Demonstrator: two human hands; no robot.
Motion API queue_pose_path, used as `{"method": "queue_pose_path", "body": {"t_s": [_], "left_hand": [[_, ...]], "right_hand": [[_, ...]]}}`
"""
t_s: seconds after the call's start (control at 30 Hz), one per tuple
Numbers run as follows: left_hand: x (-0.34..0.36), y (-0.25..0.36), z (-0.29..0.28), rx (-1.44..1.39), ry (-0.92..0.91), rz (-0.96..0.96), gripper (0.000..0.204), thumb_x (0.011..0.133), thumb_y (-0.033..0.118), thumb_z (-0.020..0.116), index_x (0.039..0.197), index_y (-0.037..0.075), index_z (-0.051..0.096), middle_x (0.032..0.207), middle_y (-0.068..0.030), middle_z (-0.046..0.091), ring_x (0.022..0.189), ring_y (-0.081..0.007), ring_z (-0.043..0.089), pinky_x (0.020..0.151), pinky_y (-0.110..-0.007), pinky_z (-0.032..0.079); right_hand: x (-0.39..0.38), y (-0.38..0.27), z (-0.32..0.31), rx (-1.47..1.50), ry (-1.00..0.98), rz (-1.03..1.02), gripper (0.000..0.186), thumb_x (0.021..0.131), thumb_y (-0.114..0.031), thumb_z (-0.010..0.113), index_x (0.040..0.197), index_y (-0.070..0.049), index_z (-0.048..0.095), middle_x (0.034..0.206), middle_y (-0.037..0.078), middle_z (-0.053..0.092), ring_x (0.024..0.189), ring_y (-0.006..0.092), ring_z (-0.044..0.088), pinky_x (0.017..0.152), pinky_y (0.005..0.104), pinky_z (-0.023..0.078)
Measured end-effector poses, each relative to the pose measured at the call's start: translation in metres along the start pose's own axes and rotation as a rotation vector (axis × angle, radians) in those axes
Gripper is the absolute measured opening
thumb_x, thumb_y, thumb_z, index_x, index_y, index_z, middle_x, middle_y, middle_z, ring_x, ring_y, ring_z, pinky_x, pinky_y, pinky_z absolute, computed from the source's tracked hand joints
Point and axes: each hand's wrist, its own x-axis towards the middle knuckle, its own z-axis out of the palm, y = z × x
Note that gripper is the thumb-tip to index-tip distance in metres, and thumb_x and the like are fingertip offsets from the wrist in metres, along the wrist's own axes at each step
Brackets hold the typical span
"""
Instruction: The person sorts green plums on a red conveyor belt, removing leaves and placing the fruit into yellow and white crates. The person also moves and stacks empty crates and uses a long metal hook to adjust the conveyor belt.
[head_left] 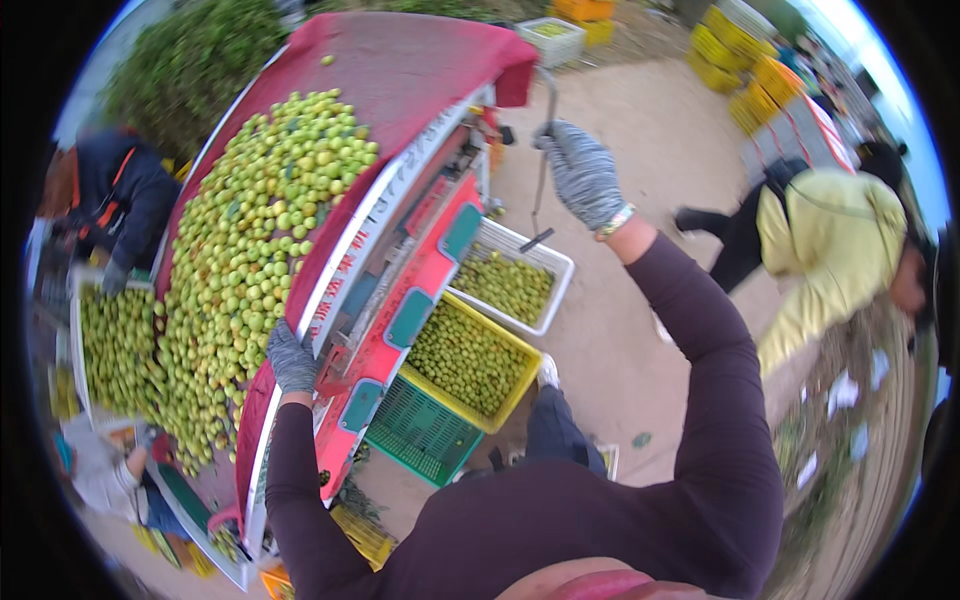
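Note:
My left hand, in a grey knitted glove, grips the near edge of a sorting table covered in dark red cloth. A wide heap of small round green fruits lies on the cloth just beyond its fingers. My right hand, gloved the same way, is raised beyond the table's right side. Its fingers are closed round a thin bent metal rod with a short dark crosspiece at its lower end. Below the rod stands a white crate of fruits.
Beneath the table's red side panel with green flaps are a yellow crate of fruits and a green crate. A person in yellow bends at the right. Another in dark clothes works at the left. Stacked crates stand far right.

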Motion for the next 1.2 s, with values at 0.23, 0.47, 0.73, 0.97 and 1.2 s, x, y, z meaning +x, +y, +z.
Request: {"method": "queue_pose_path", "body": {"t_s": [0.23, 0.47, 0.73, 0.97, 1.2], "left_hand": [[-0.007, -0.001, -0.009, -0.215, 0.273, 0.05, 0.058, 0.085, 0.021, 0.067, 0.135, 0.002, 0.046, 0.124, -0.024, 0.055, 0.118, -0.0408, 0.05, 0.103, -0.049, 0.038], [-0.034, 0.006, -0.035, -0.172, 0.181, 0.175, 0.047, 0.076, 0.006, 0.065, 0.123, 0.007, 0.059, 0.113, -0.0192, 0.057, 0.11, -0.0371, 0.053, 0.097, -0.045, 0.042], [-0.036, 0.023, -0.049, -0.124, 0.124, 0.064, 0.045, 0.077, 0.004, 0.062, 0.122, 0.011, 0.062, 0.103, -0.0163, 0.055, 0.1, -0.0345, 0.054, 0.093, -0.045, 0.043], [-0.036, 0.025, -0.051, -0.122, 0.035, 0.04, 0.047, 0.075, 0.007, 0.065, 0.122, 0.009, 0.063, 0.106, -0.018, 0.056, 0.104, -0.036, 0.053, 0.095, -0.044, 0.043], [-0.036, 0.024, -0.053, -0.134, -0.006, 0.057, 0.056, 0.074, 0.005, 0.065, 0.13, 0.007, 0.059, 0.11, -0.0183, 0.053, 0.107, -0.0351, 0.052, 0.099, -0.044, 0.04]], "right_hand": [[-0.138, -0.144, -0.094, -0.084, 0.124, 0.083, 0.017, 0.089, -0.012, 0.06, 0.102, -0.003, 0.066, 0.097, 0.018, 0.067, 0.09, 0.0347, 0.065, 0.078, 0.0419, 0.052], [-0.223, -0.166, -0.154, -0.064, 0.059, 0.359, 0.026, 0.092, -0.023, 0.059, 0.106, -0.002, 0.064, 0.101, 0.019, 0.066, 0.091, 0.0355, 0.064, 0.079, 0.042, 0.052], [-0.256, -0.146, -0.19, 0.06, 0.172, 0.433, 0.013, 0.091, -0.011, 0.061, 0.1, -0.002, 0.064, 0.086, 0.016, 0.067, 0.078, 0.0349, 0.066, 0.068, 0.0393, 0.053], [-0.251, -0.121, -0.197, 0.044, 0.275, 0.372, 0.011, 0.09, -0.006, 0.059, 0.1, -0.004, 0.065, 0.087, 0.015, 0.067, 0.077, 0.0331, 0.066, 0.068, 0.0382, 0.053], [-0.257, -0.103, -0.198, 0.061, 0.252, 0.425, 0.013, 0.091, -0.004, 0.057, 0.101, -0.003, 0.065, 0.091, 0.014, 0.067, 0.079, 0.0332, 0.066, 0.07, 0.0376, 0.053]]}}
